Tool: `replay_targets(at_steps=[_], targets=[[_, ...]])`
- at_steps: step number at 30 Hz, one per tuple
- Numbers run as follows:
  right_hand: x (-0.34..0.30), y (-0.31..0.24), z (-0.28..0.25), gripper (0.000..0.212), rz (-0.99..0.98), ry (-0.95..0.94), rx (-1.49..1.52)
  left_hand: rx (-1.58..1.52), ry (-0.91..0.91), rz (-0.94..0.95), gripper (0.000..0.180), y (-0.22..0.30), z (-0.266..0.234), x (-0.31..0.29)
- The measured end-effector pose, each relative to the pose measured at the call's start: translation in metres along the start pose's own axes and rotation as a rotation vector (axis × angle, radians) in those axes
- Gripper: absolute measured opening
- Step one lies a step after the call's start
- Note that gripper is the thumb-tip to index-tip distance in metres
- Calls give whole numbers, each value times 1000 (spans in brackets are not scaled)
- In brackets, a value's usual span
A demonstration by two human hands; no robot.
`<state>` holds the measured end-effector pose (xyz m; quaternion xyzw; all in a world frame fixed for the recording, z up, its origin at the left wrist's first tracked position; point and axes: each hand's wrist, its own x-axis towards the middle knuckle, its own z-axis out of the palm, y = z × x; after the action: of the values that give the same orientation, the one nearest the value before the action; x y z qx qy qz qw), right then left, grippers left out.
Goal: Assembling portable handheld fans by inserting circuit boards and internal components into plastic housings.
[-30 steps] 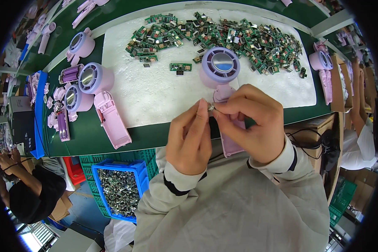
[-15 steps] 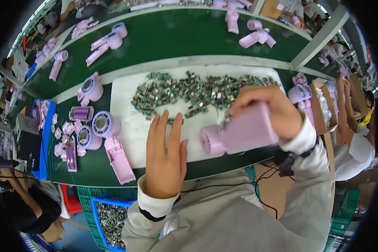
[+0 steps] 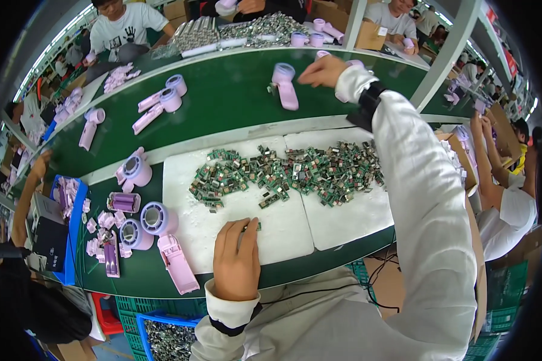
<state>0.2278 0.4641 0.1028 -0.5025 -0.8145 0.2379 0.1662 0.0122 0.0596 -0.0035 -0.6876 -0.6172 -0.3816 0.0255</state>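
My right arm stretches far across the work surface, and my right hand [image 3: 325, 71] hovers over the green belt [image 3: 223, 99], its fingers loosely extended and holding nothing. Just left of its fingertips lies a pink and lavender handheld fan [image 3: 285, 90], apart from the hand. On the white foam board [image 3: 223, 219] my left hand [image 3: 236, 256] rests with bent fingers over a small green circuit board [image 3: 258, 227]; its thumb is hidden. Beyond that hand a heap of small circuit boards [image 3: 331, 174] spreads over the foam.
Left of the foam sit an opened fan [image 3: 177, 265], fan heads [image 3: 137, 234] and purple battery cells [image 3: 111, 259]. A blue bin [image 3: 73, 228] of pink parts stands further left. More handheld fans [image 3: 170, 99] lie on the belt. Co-workers sit opposite and at both sides.
My right hand has moved from above the foam to the belt and let go of the pink fan. My left fingers, earlier stretched out, now bend over a small circuit board.
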Motion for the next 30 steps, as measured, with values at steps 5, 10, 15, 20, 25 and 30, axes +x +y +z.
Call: replay_targets(at_steps=[5, 10, 15, 20, 25, 30], targets=[[-6, 94, -42, 45, 494, 252, -478, -73, 46, -13, 38, 5, -6, -1], [-23, 139, -28, 44, 814, 81, 50, -101, 63, 1, 38, 2, -8, -2], [-24, 170, -8, 31, 823, 175, 436, -102, 66, 3, 38, 0, -8, -5], [-23, 215, -28, 23, 824, 80, 657, -120, 65, 17, 37, 1, -5, -4], [-24, 218, -21, 17, 784, 134, 572, -103, 48, 8, 36, 1, -7, -9], [-34, 281, -58, 21, 635, 298, 184, -124, 63, 34, 35, 1, -4, -4]])
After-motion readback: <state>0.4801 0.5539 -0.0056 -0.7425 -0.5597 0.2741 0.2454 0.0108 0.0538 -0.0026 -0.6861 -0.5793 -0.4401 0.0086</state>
